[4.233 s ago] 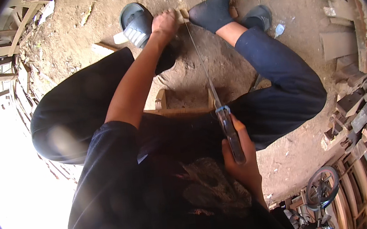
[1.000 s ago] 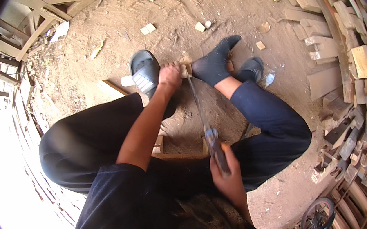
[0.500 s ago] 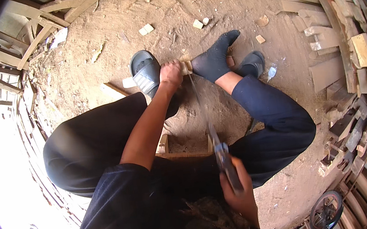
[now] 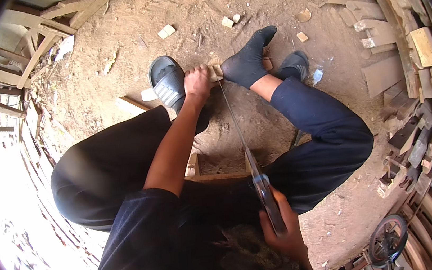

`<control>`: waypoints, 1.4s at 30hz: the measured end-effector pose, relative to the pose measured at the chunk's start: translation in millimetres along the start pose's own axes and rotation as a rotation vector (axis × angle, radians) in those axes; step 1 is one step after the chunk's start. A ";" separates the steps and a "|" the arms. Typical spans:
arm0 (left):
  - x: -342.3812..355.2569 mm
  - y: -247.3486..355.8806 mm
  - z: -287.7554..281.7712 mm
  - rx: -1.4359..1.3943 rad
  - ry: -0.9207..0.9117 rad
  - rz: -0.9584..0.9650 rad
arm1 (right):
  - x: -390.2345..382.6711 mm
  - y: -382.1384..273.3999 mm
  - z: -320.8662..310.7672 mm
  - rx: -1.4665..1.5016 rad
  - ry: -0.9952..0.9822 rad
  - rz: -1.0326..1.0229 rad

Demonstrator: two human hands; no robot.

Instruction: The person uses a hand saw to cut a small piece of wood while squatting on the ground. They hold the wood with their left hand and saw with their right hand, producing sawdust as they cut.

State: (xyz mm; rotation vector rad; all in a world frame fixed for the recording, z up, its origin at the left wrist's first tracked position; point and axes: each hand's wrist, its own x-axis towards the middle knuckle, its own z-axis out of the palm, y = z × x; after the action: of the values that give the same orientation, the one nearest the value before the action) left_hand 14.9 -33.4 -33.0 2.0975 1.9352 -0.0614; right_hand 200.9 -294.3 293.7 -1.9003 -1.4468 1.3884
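Note:
My left hand [image 4: 197,81] is closed round a pale wood piece [image 4: 215,73] near the ground, between my sandal-clad left foot and my right foot in a black sock [image 4: 245,63]. My right hand [image 4: 284,227] grips the dark handle of a handsaw [image 4: 243,137], low in front of my torso. The saw's thin blade runs away from me, its far part meeting the wood just right of my left fingers. A pale wood end [image 4: 148,94] shows left of the sandal [image 4: 166,82]; whether it belongs to the same piece, I cannot tell.
Small wood offcuts [image 4: 166,31] lie on the dirt floor [image 4: 133,16]. An empty sandal [image 4: 293,66] sits beside my right foot. Stacked wood pieces [image 4: 375,31] line the right side, with a wheel [image 4: 388,240] at lower right. Wooden frames [image 4: 27,23] stand at upper left.
The saw has drawn back slightly toward me against the wood. My left hand keeps its hold and both feet stay in place; the whole view has shifted a little.

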 end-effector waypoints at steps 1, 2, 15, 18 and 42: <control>-3.6 -0.4 1.2 0.006 0.036 0.022 | -9.1 3.8 -0.4 -0.054 0.042 -0.073; -6.0 -0.3 2.4 0.011 0.072 0.044 | -9.2 5.6 2.1 -0.025 0.042 -0.055; 2.8 -3.3 14.9 0.054 0.083 0.062 | 13.4 15.5 9.6 0.022 -0.014 0.035; 3.6 -2.2 11.9 0.100 0.072 0.052 | 5.7 7.2 4.8 -0.010 -0.010 -0.011; 14.8 -11.1 -31.3 0.143 -0.396 0.252 | 4.7 3.7 -3.5 -0.027 -0.031 -0.035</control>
State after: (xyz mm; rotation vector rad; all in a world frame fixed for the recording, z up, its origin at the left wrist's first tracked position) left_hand 0.4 -11.0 -8.3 2.1976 1.4659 -0.5330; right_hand 205.8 -290.7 290.2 -1.8687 -1.5133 1.3949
